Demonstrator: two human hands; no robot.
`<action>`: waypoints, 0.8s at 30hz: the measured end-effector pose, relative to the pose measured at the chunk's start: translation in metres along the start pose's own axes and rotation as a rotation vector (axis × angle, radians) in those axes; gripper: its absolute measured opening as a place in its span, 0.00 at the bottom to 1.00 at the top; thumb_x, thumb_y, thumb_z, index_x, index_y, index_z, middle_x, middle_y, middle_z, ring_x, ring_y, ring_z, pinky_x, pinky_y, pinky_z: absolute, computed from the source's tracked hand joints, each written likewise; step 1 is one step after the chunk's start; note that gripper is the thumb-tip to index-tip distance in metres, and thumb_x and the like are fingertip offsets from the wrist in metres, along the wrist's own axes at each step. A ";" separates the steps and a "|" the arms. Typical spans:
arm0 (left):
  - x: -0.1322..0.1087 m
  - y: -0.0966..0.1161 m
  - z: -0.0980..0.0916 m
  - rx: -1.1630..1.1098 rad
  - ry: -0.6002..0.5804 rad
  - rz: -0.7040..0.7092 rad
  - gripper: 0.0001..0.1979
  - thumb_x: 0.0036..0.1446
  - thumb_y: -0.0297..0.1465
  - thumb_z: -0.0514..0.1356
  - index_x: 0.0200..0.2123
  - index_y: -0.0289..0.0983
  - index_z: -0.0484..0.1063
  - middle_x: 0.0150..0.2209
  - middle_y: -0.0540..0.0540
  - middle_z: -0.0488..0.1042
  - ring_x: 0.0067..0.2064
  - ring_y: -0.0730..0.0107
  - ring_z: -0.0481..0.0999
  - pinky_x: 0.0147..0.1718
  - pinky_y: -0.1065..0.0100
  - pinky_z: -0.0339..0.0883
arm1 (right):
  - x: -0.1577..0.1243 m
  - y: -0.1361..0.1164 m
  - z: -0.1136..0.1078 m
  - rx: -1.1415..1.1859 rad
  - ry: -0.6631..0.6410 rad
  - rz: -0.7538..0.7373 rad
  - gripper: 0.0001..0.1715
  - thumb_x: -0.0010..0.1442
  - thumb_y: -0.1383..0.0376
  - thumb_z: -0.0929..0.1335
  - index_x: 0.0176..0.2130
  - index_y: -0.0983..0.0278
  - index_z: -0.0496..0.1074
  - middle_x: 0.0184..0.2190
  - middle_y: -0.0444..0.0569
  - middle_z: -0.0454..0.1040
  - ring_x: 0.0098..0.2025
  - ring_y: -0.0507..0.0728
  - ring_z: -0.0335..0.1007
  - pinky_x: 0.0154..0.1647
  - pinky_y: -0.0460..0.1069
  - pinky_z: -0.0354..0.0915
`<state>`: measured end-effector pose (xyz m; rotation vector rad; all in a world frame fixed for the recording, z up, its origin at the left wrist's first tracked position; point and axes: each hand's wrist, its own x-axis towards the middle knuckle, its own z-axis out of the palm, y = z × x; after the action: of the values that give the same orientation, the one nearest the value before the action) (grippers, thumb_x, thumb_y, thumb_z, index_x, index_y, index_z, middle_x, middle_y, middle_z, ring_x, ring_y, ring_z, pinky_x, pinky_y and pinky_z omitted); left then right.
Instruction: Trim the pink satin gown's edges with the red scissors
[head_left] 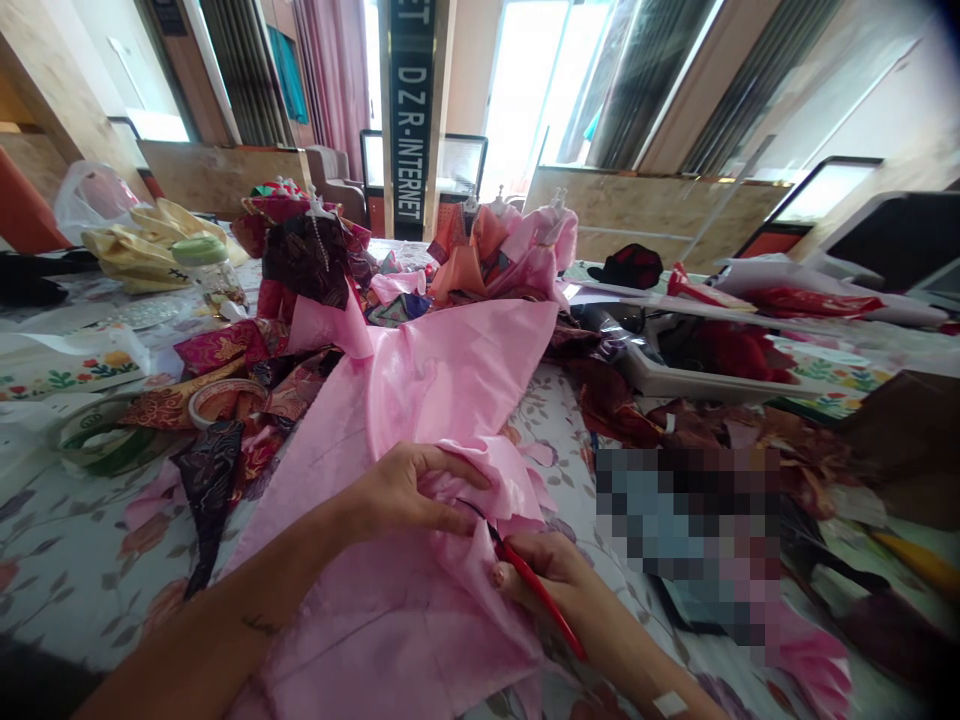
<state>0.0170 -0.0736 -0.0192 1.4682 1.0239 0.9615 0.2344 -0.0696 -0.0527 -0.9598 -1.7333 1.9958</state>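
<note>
A long piece of shiny pink fabric (pixel 442 380) runs from the table's middle toward me. My left hand (pixel 409 490) pinches a gathered fold of it, fingers closed on the cloth. Just to the right, my right hand (pixel 551 580) grips a thin red-handled tool (pixel 544 600), its dark tip touching the fabric fold between the two hands. Whether the tool is a pen or a cutter I cannot make out.
Patterned fabric scraps (pixel 225 400) and a tape roll (pixel 217 400) lie at left on the floral tablecloth (pixel 67 560). Small dressed figures (pixel 315 250) stand at the back. A tray (pixel 675 380) with dark and red cloth sits at right, near a blurred patch.
</note>
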 end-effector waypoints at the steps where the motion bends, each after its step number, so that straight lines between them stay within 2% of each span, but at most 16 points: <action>1: 0.000 0.000 0.000 0.006 0.002 0.003 0.21 0.40 0.32 0.72 0.41 0.38 0.79 0.46 0.45 0.77 0.51 0.63 0.73 0.52 0.69 0.64 | 0.000 -0.001 0.000 0.000 0.003 0.002 0.29 0.53 0.47 0.70 0.20 0.63 0.54 0.17 0.37 0.47 0.19 0.46 0.39 0.18 0.45 0.36; 7: -0.001 0.004 -0.007 0.005 -0.034 0.006 0.20 0.39 0.32 0.72 0.40 0.39 0.79 0.45 0.45 0.77 0.49 0.63 0.74 0.50 0.67 0.66 | -0.002 -0.005 0.001 -0.044 0.021 0.015 0.29 0.53 0.47 0.69 0.20 0.63 0.54 0.18 0.37 0.46 0.20 0.46 0.38 0.19 0.46 0.36; 10: -0.001 0.006 -0.018 0.051 -0.102 -0.039 0.19 0.41 0.32 0.71 0.40 0.40 0.79 0.43 0.47 0.78 0.46 0.64 0.75 0.45 0.68 0.68 | -0.002 -0.005 -0.003 -0.071 0.040 0.008 0.29 0.53 0.46 0.69 0.21 0.63 0.54 0.19 0.38 0.46 0.21 0.47 0.39 0.20 0.46 0.38; 15: -0.002 0.006 -0.035 0.155 -0.182 -0.061 0.17 0.48 0.34 0.67 0.44 0.41 0.77 0.42 0.48 0.78 0.45 0.65 0.74 0.44 0.68 0.66 | -0.004 -0.009 -0.015 -0.127 0.055 -0.045 0.28 0.53 0.46 0.68 0.21 0.63 0.56 0.21 0.39 0.47 0.24 0.49 0.40 0.23 0.47 0.40; 18: -0.002 0.002 -0.037 0.050 -0.113 -0.058 0.16 0.53 0.37 0.64 0.45 0.39 0.76 0.42 0.46 0.77 0.44 0.65 0.75 0.41 0.68 0.68 | -0.006 -0.018 -0.019 -0.160 0.084 -0.083 0.30 0.53 0.44 0.67 0.20 0.63 0.56 0.20 0.39 0.47 0.23 0.48 0.39 0.22 0.47 0.39; 21: 0.002 -0.005 -0.034 -0.015 0.045 0.030 0.15 0.53 0.36 0.64 0.45 0.39 0.76 0.47 0.45 0.76 0.51 0.64 0.72 0.48 0.67 0.65 | -0.008 -0.024 -0.022 -0.157 0.135 -0.045 0.32 0.51 0.43 0.68 0.18 0.62 0.53 0.17 0.38 0.44 0.21 0.48 0.36 0.21 0.47 0.36; 24: 0.009 -0.009 -0.033 0.032 0.168 0.127 0.14 0.53 0.34 0.64 0.43 0.37 0.76 0.48 0.43 0.76 0.54 0.62 0.70 0.53 0.65 0.63 | -0.006 -0.024 -0.025 -0.178 0.142 -0.016 0.31 0.50 0.44 0.69 0.19 0.63 0.54 0.18 0.38 0.46 0.21 0.48 0.38 0.21 0.46 0.38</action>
<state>-0.0128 -0.0546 -0.0239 1.5130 1.0807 1.1808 0.2509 -0.0499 -0.0294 -1.1113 -1.8562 1.7404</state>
